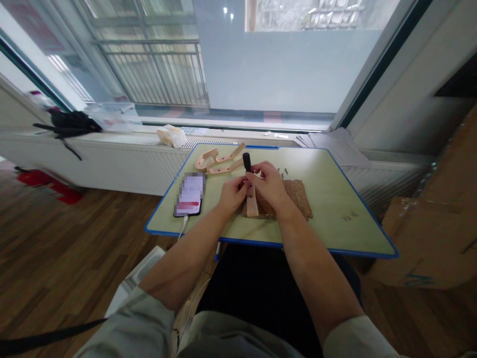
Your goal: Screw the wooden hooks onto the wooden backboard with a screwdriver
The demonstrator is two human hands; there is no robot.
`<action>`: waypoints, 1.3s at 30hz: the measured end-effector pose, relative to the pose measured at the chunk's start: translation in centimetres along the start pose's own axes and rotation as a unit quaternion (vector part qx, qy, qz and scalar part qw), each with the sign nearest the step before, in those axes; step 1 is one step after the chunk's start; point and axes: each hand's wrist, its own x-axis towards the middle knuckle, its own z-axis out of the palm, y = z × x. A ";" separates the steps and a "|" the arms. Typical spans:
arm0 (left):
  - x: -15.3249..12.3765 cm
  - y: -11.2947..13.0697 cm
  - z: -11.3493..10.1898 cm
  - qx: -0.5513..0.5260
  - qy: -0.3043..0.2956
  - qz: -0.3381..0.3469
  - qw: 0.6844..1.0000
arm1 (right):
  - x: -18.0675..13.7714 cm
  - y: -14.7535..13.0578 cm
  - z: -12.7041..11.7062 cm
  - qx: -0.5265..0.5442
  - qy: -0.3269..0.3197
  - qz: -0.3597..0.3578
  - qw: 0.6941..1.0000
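Observation:
Both my hands meet over the table, close above a pale curved wooden piece (252, 205) with holes in it. A black-handled tool (246, 162), which looks like a screwdriver, stands upright there; its tip is hidden by fingers. My right hand (269, 183) is closed, thumb and fingers at the lower end of the tool. My left hand (234, 193) is closed too, its fingertips pinched at the upper end of the wooden piece. Under them lies a brown corrugated pad (300, 199). More curved wooden pieces (219, 161) rest at the back left.
The green table (335, 199) has a blue rim. A phone (189, 195) with a white cable lies on its left. Several small dark screw-like bits (283, 172) lie behind the pad. A window sill with a radiator runs behind; a cardboard box (428, 243) stands right.

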 end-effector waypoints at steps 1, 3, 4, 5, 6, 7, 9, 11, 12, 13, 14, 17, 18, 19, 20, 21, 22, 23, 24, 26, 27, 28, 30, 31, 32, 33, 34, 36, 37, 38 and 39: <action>0.0 0.0 0.0 0.010 0.008 -0.003 1.000 | 0.0 0.0 0.0 -0.003 0.000 0.005 1.000; 0.0 0.0 -0.1 0.027 0.020 -0.006 0.999 | 0.0 -0.1 0.0 -0.007 0.002 0.019 1.000; 0.0 0.1 -0.1 0.028 0.021 -0.006 0.999 | 0.0 -0.1 0.0 -0.008 0.003 0.025 1.000; 0.0 0.1 -0.1 0.024 0.017 -0.006 1.000 | 0.0 -0.1 0.0 -0.010 0.004 0.027 1.000; 0.0 0.2 -0.2 0.016 0.011 -0.006 1.000 | 0.0 -0.1 0.0 -0.011 0.004 0.026 1.000; 0.0 0.2 -0.2 0.009 0.004 -0.006 1.000 | -0.1 -0.1 0.0 -0.011 0.002 0.020 1.000; 0.0 0.3 -0.2 0.006 -0.008 -0.007 1.000 | -0.1 -0.1 0.0 -0.006 -0.007 0.000 1.000; 0.0 0.4 -0.2 0.011 -0.016 -0.007 1.000 | -0.1 0.0 0.0 0.000 -0.015 -0.015 1.000; 0.0 0.4 -0.2 0.014 -0.020 -0.006 1.000 | -0.1 0.0 0.0 -0.001 -0.015 -0.019 1.000; 0.0 0.5 -0.2 0.016 -0.024 -0.005 1.000 | 0.0 0.1 0.0 -0.004 -0.012 -0.018 1.000; 0.0 0.5 -0.2 0.020 -0.025 -0.006 0.999 | 0.0 0.1 0.1 -0.009 -0.004 -0.013 1.000; -0.1 0.4 -0.2 0.041 -0.015 -0.009 0.999 | 0.0 0.2 0.1 -0.023 0.018 0.013 0.999; -0.1 0.4 -0.2 0.046 -0.008 -0.010 0.999 | 0.0 0.2 0.2 -0.022 0.019 0.019 0.999; -0.1 0.3 -0.2 0.047 -0.003 -0.010 0.999 | 0.0 0.2 0.2 -0.019 0.016 0.020 0.999; 0.0 0.3 -0.2 0.043 -0.002 -0.010 0.999 | 0.0 0.2 0.2 -0.015 0.011 0.016 1.000; 0.0 0.2 -0.3 0.037 -0.003 -0.009 0.999 | -0.1 0.1 0.2 -0.009 0.005 0.010 1.000; 0.0 0.2 -0.3 0.031 -0.008 -0.007 0.999 | -0.1 0.1 0.2 -0.003 0.001 0.003 1.000; 0.0 0.2 -0.3 0.028 -0.015 -0.003 0.999 | -0.2 0.0 0.1 0.000 0.001 -0.005 1.000; 0.0 0.2 -0.3 0.028 -0.024 0.004 0.999 | -0.2 0.0 0.1 0.003 0.000 -0.012 1.000; 0.0 0.3 -0.3 0.033 -0.037 0.016 0.999 | -0.2 0.0 0.1 0.004 -0.006 -0.025 1.000; 0.0 0.3 -0.2 0.034 -0.038 0.018 0.999 | -0.2 0.0 0.1 0.002 -0.008 -0.028 1.000; -0.1 0.3 -0.2 0.035 -0.037 0.017 0.999 | -0.1 0.1 0.1 0.000 -0.008 -0.027 1.000; -0.1 0.3 -0.1 0.041 -0.028 0.009 0.999 | 0.0 0.2 0.1 -0.009 0.002 -0.013 1.000; -0.1 0.3 0.0 0.047 -0.024 0.006 0.999 | 0.0 0.2 0.1 -0.015 0.013 -0.002 1.000; -0.1 0.3 0.0 0.052 -0.021 0.005 0.998 | 0.0 0.2 0.1 -0.022 0.022 0.008 0.999; -0.1 0.3 0.0 0.056 -0.020 0.005 0.998 | 0.0 0.2 0.1 -0.027 0.027 0.016 0.999; -0.1 0.2 0.0 0.057 -0.020 0.006 0.998 | 0.0 0.2 0.0 -0.028 0.027 0.021 0.999; 0.0 0.2 0.0 0.054 -0.028 0.006 0.998 | -0.1 0.0 0.0 -0.022 0.011 0.020 0.999; 0.0 0.2 0.0 0.051 -0.032 0.006 0.998 | -0.1 -0.1 0.0 -0.015 0.001 0.016 1.000; 0.1 0.3 0.0 0.049 -0.038 0.006 0.998 | -0.2 -0.2 0.0 -0.009 -0.005 0.010 1.000; 0.1 0.3 -0.1 0.047 -0.044 0.006 0.998 | -0.2 -0.2 -0.1 -0.004 -0.008 0.005 1.000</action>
